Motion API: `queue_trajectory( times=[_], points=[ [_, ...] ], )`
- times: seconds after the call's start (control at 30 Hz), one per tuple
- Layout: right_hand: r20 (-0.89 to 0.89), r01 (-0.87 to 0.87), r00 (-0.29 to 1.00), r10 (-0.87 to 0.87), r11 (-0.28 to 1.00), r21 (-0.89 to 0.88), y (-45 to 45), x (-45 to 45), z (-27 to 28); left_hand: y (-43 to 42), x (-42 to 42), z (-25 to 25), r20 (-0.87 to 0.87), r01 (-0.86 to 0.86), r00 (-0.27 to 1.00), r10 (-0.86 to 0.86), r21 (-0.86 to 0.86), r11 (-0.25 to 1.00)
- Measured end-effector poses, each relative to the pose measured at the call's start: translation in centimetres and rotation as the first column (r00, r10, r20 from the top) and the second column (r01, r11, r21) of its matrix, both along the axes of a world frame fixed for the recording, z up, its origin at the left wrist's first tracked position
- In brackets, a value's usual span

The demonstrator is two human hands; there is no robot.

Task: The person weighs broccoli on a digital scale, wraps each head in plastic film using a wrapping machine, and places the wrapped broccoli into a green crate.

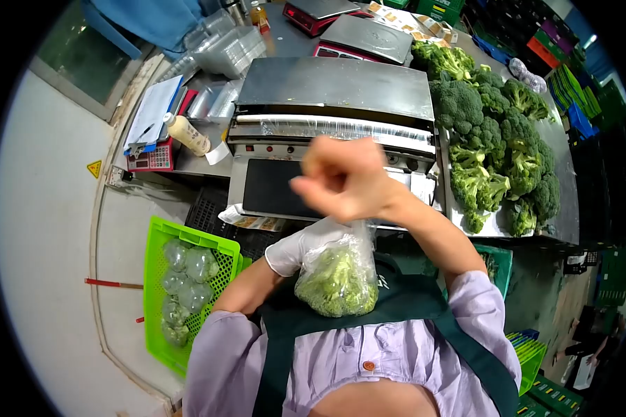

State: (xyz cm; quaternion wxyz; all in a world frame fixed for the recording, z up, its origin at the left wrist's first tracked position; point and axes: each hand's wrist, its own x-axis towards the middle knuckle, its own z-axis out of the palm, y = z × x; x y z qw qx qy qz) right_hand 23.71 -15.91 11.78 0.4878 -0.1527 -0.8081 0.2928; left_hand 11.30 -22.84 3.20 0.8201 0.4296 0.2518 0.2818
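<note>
Little room between film-wrapping machine (334, 85) and apron (277, 351) — wrapped broccoli (336, 286) there, clasped by the gloved left hand (303, 246), below the curled right hand (349, 175) — pinching what, I can't tell.

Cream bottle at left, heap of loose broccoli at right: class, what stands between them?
In the head view, the film-wrapping machine stands between the bottle and the broccoli heap, with the right hand in front of it.
</note>
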Motion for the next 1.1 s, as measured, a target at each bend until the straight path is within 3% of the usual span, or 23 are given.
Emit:
queue_trajectory(
  times=[0.1,0.23,0.27,0.3,0.43,0.47,0.57,0.6,0.63,0.67,0.7,0.73,0.77,0.8,0.83,0.87,0.9,0.97,1.0,1.1],
  points=[
    [-0.014,-0.238,0.971,0.24,0.969,0.063,-0.9,-3.8,-0.1,0.4,0.6,-0.7,-0.002,-0.003,1.0,0.003,-0.034,0.999],
    [0.163,-0.514,0.853,0.496,0.852,0.098,-2.7,-6.7,-1.1,0.7,1.8,-3.2,0.056,-0.016,0.998,0.031,-0.246,0.969],
    [0.41,-0.551,0.759,0.506,0.834,-0.008,-3.9,-6.8,-1.3,0.7,2.0,-3.8,0.076,-0.017,0.996,0.042,-0.31,0.951],
    [0.419,-0.6,0.727,0.544,0.8,0.004,-5.3,-7.0,-2.7,0.9,2.2,-4.5,0.09,-0.022,0.994,0.059,-0.364,0.931],
    [0.317,-0.725,0.579,0.751,0.652,-0.22,-6.0,-6.8,-5.2,1.7,3.4,-6.7,0.154,-0.012,0.982,0.106,-0.51,0.86],
    [0.167,-0.767,0.495,0.852,0.52,-0.376,-6.1,-6.7,-6.1,1.8,3.7,-7.2,0.167,-0.019,0.978,0.126,-0.53,0.847],
    [0.249,-0.637,0.405,0.88,0.467,-0.613,-4.6,-4.7,-5.7,3.7,2.4,-8.0,0.203,-0.111,0.934,0.293,-0.615,0.78],
    [0.147,-0.596,0.388,0.91,0.37,-0.713,-4.2,-3.8,-6.9,4.5,0.8,-7.4,0.201,-0.163,0.906,0.374,-0.649,0.743],
    [0.031,-0.482,0.42,0.907,0.252,-0.839,-3.4,-2.9,-6.6,4.8,0.0,-6.3,0.08,-0.401,0.874,0.48,-0.441,0.803],
    [-0.036,-0.268,0.496,0.868,0.114,-0.957,-2.8,-2.3,-5.5,4.0,-0.8,-4.2,0.035,-0.537,0.842,0.539,0.163,0.828],
    [-0.02,-0.183,0.575,0.818,0.105,-0.978,-2.2,-1.5,-6.5,4.2,-0.9,-4.4,0.163,-0.61,0.786,0.597,0.361,0.705],
    [-0.04,-0.159,0.582,0.812,0.065,-0.985,-2.0,-0.5,-8.0,3.3,-0.9,-2.6,0.076,-0.55,0.783,0.617,0.549,0.63],
    [0.035,-0.102,0.579,0.815,0.115,-0.988,-2.3,-0.6,-7.6,2.4,-1.2,-1.3,0.038,-0.464,0.777,0.628,0.708,0.532],
    [-0.005,-0.138,0.534,0.845,0.081,-0.987,-1.9,-0.6,-8.4,2.2,-1.5,-1.9,-0.049,-0.299,0.752,0.658,0.863,0.406],
    [-0.046,-0.171,0.488,0.872,0.044,-0.984,-1.5,-0.6,-9.2,1.4,-2.0,0.1,-0.195,-0.197,0.772,0.605,0.831,0.52],
    [-0.083,-0.2,0.437,0.896,0.007,-0.98,-1.3,-1.0,-9.9,0.7,-2.9,1.1,-0.176,-0.117,0.731,0.66,0.919,0.375],
    [-0.133,-0.228,0.403,0.905,-0.042,-0.973,-1.3,-1.8,-10.6,-0.6,-3.6,2.3,-0.211,-0.055,0.717,0.664,0.933,0.356],
    [-0.259,-0.262,0.408,0.875,-0.16,-0.952,-1.0,-3.0,-12.6,-2.0,-3.0,1.9,-0.153,0.051,0.699,0.699,0.985,0.165],
    [-0.334,-0.279,0.435,0.836,-0.228,-0.933,-0.9,-3.7,-13.7,-2.7,-2.6,1.2,-0.205,0.038,0.737,0.644,0.964,0.264],
    [-0.544,-0.351,0.522,0.657,-0.416,-0.839,-1.0,-5.3,-17.0,-3.9,-3.2,-0.5,-0.244,0.001,0.727,0.642,0.935,0.354]
  ],
)
